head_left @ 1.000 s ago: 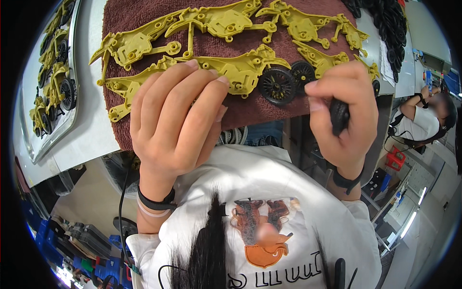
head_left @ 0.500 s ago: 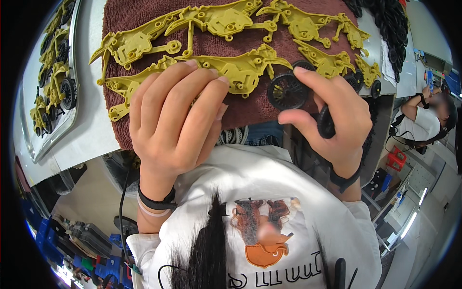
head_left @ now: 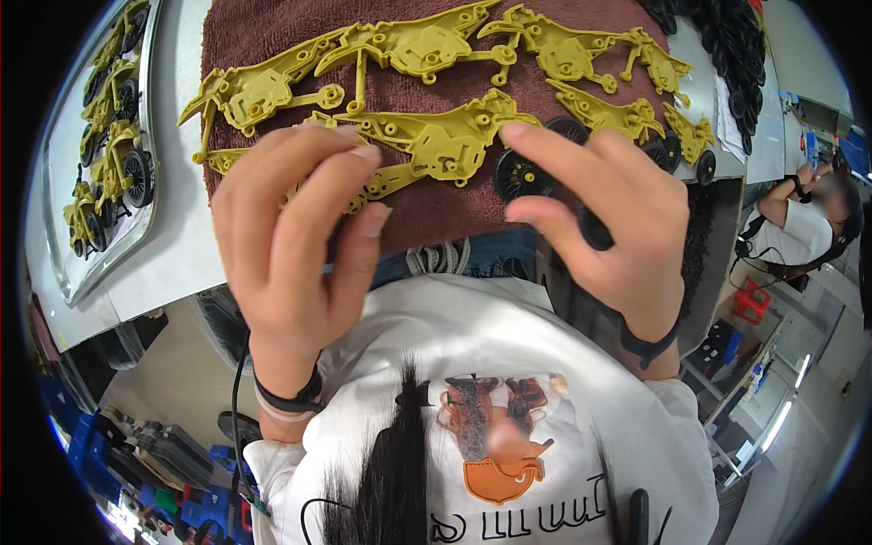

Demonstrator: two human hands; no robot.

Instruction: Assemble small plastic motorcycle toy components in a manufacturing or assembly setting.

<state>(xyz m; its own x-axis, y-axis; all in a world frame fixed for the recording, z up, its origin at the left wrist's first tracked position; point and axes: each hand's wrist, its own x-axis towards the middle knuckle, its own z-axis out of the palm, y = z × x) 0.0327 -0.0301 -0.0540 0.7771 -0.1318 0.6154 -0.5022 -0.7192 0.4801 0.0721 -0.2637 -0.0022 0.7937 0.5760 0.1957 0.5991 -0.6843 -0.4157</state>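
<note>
My left hand (head_left: 291, 227) hovers over the lower-left yellow plastic motorbike body halves, fingers loosely bent and apart, nothing visible in them; it covers part of those pieces. To its right lies a yellow body half (head_left: 440, 145). A black spoked wheel (head_left: 524, 175) shows a yellow pin at its hub, close to that half's right end. Beside this wheel, my right hand (head_left: 627, 218) has thumb and forefinger spread, while another black wheel (head_left: 595, 227) is tucked in its curled fingers. A third black wheel (head_left: 568, 130) lies partly behind the forefinger.
More yellow body halves (head_left: 427, 50) lie in rows on a brown towel (head_left: 272, 27). At left, a clear tray (head_left: 136, 213) carries assembled yellow bikes with black wheels. Black wheels (head_left: 727, 54) are heaped at the far right. Another person (head_left: 790, 222) sits at right.
My left hand has lifted and shifted left, its thumb parting from the fingers. My right thumb and forefinger have moved left; the wheel by them sits lower left, with a yellow pin showing.
</note>
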